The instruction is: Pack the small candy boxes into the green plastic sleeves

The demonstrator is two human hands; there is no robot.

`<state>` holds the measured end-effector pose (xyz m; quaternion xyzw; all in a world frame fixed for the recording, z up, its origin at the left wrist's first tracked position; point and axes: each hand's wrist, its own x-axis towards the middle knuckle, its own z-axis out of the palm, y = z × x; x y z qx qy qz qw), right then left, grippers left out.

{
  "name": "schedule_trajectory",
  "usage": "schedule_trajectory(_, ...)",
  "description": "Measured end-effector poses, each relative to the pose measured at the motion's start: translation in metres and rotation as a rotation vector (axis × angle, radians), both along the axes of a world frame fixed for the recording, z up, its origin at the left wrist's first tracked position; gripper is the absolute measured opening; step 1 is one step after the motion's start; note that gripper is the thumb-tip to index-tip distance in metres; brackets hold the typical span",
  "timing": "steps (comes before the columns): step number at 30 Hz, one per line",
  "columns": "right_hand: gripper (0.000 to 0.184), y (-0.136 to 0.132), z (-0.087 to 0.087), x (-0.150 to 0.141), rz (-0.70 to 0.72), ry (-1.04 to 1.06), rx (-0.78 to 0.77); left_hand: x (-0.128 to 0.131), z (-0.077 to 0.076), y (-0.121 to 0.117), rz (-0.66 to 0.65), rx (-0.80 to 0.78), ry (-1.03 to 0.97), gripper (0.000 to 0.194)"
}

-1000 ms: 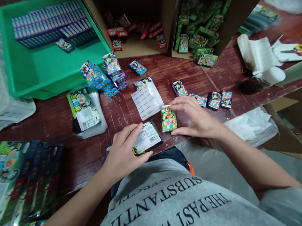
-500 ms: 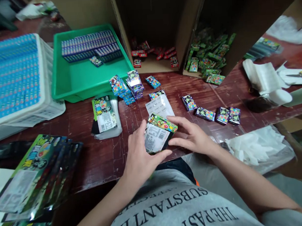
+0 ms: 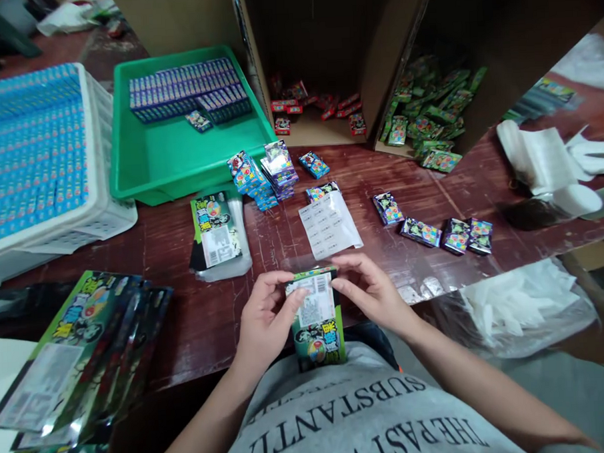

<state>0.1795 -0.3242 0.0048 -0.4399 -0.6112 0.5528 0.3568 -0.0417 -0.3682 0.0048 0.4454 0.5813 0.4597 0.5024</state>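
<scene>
Left hand has its thumb laid over the front of a printed pouch, clamped on that side with the fingers curled at the edge and behind. Taking 12 o'clock as straight away from the person, the pouch lies at this hand's 3 o'clock and at about 8 o'clock from the right hand. That right hand has thumb and forefinger tips apart at the pouch's upper right corner; whether they pinch it cannot be told.

The pouch's print is upside down to the person, its white label towards 12 o'clock, its other end in front of the gray shirt. Along its 12 o'clock edge shows a narrow strip of a green box.

From the pouch, a sticker sheet rests near 12 o'clock on the table, partly over a small box. Flat pouches are stacked between 10 and 11, and piled blue boxes stand at 11, just beside a purple stack. Four purple-edged boxes run from 1 to 2 o'clock. More printed packs overlap at 9, and a clear bag of white scraps sits at 3.
</scene>
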Motion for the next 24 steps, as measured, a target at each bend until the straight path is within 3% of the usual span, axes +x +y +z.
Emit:
schedule_trajectory(5, 0.016, 0.008, 0.002, -0.006, 0.051, -0.050, 0.047, -0.013, -0.002, 0.015, -0.039, 0.010, 0.020, 0.013)
schedule_trajectory(8, 0.021, 0.015, 0.004, -0.006, 0.042, -0.049, 0.052, -0.017, -0.003, 0.022, -0.024, -0.030, -0.059, 0.022)
schedule_trajectory(11, 0.028, 0.019, 0.005, -0.004, 0.043, -0.054, 0.011, -0.022, -0.001, 0.028, -0.147, -0.072, 0.003, 0.020)
schedule_trajectory(13, 0.021, 0.023, 0.007, -0.005, 0.075, -0.075, -0.010, -0.024, 0.001, 0.034, -0.214, -0.089, 0.048, 0.018)
schedule_trajectory(20, 0.020, 0.038, 0.023, -0.017, -0.043, -0.098, -0.317, -0.025, 0.020, 0.058, -0.215, -0.221, 0.062, 0.015)
schedule_trajectory(24, 0.018, 0.043, 0.024, -0.010, 0.026, -0.079, -0.282, -0.033, 0.020, 0.060, -0.349, -0.219, 0.052, 0.019)
